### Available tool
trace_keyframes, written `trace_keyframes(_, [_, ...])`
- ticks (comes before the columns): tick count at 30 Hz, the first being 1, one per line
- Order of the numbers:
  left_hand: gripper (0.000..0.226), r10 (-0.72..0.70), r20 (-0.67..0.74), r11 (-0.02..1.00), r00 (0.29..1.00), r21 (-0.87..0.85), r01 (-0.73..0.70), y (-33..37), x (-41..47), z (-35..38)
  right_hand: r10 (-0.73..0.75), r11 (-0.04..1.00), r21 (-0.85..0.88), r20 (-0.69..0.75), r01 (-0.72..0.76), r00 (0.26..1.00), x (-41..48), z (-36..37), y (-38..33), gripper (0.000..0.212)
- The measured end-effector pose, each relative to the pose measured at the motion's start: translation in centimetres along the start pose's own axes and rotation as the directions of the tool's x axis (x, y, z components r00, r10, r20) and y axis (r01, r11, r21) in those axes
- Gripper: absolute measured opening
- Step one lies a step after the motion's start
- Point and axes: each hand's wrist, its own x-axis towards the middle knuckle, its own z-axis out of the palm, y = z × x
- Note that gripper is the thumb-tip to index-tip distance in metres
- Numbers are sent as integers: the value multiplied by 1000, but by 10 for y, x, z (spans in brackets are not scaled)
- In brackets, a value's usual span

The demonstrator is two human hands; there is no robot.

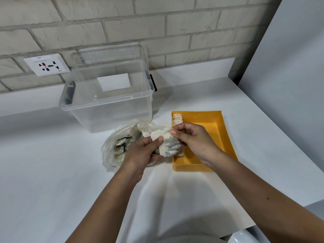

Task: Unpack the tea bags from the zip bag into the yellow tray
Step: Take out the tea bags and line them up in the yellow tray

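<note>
A white counter [52, 172] is running along a brick wall, and everything is sitting on it. A clear plastic bin [105, 102] is standing open at the back, near the wall. In front of it and to the right, the yellow tray [226, 137] is lying with its long side pointing away from the person. Just left of the tray, the zip bag [109, 155] is lying crumpled and open, with loose tea bags [121, 146] showing through the clear plastic.

The person's left hand [140, 153] is reaching over the zip bag, its thumb and fingers curling around a held stack of tea bags [168, 144] from the left. The right hand [194, 139] is hovering over the tray's left wall, its thumb and fingertips pinching the top right of the same stack. The stack is hanging in the air between bag and tray, above the tray's left edge.

A short row of tea bags [177, 119] is standing in the tray's far left corner. A white wall socket [46, 64] is showing at the far left.
</note>
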Motion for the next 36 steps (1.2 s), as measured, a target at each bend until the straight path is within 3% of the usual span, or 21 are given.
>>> trace_keyframes(5, [17,-11,-1,1000,1000,6,11,-1,1,-1,25,999,35,2,-25,1000,0,1,2,4])
trace_keyframes(13, [6,56,-122,994,991,102,-43,-3,6,-12,-27,999,17,-12,27,1000,1,-20,4,4])
trace_keyframes(24, [10,89,-150,991,985,110,-72,-6,11,-22,186,912,-393,131,-121,974,7,-47,37,3])
trace_keyframes(32, [7,85,-129,992,988,103,-72,-7,11,-21,124,834,-552,170,-10,978,16,-49,39,4])
trace_keyframes(36, [7,88,-121,992,989,106,-75,-9,12,-20,110,810,-586,142,-6,984,15,-45,41,27])
